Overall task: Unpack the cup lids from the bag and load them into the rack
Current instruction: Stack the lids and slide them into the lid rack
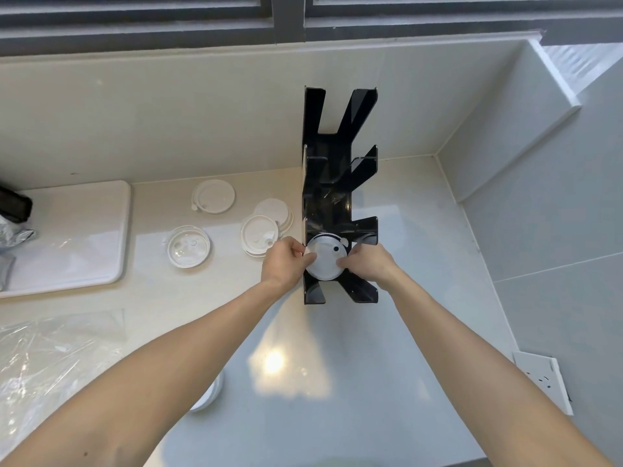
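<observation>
Counter: pale, glossy, set in a corner under a window.

Rack: black, upright, with several stacked bays open toward me; it stands on the counter against the back wall. The upper bays show only black.

Lid in hand: white, round, with a small dark hole near its rim. It sits in the nearest bay of the rack, flat face toward me.

My left hand: grip closed on the left edge of that lid, fingertips pinching it.

My right hand: grip closed on the right edge of the same lid, fingertips on its face.

Loose lids, left of the rack on the counter: a small stack of white lids just beside the rack; one flat white lid farther back; one clear lid nearer the tray.

Tray: white, rounded corners, at the left of the counter.

Bag: clear crinkled plastic, lying flat at the near left.

One more white lid, partly hidden under my left forearm.

Wall socket: white, at the right.
</observation>
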